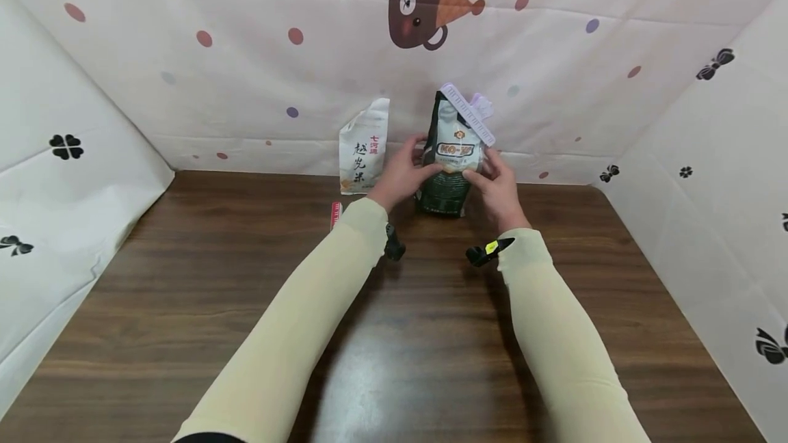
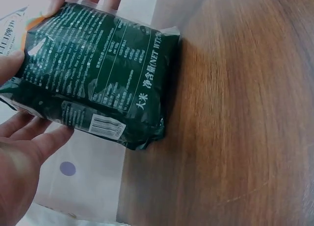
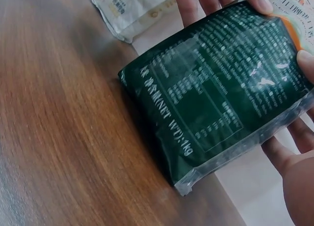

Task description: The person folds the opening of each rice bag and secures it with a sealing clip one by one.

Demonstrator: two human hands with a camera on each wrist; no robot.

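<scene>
Standing at the back of the wooden table (image 1: pixel 246 292), the dark green rice bag (image 1: pixel 452 156) (lilac clip (image 1: pixel 468 113) already across its top) is gripped by left hand (image 1: pixel 403 173) and right hand (image 1: pixel 498 186), fingers curled around its sides; releasing apparently remains.

The near and middle desk (image 1: pixel 431 333) lies open for passing, while along its back edge a white bag (image 1: pixel 364 148) and a dark green bag (image 1: pixel 452 156) stand in the way.

The head view looks down from above; both wrist views closely share the green bag (image 2: pixel 93 74).
</scene>
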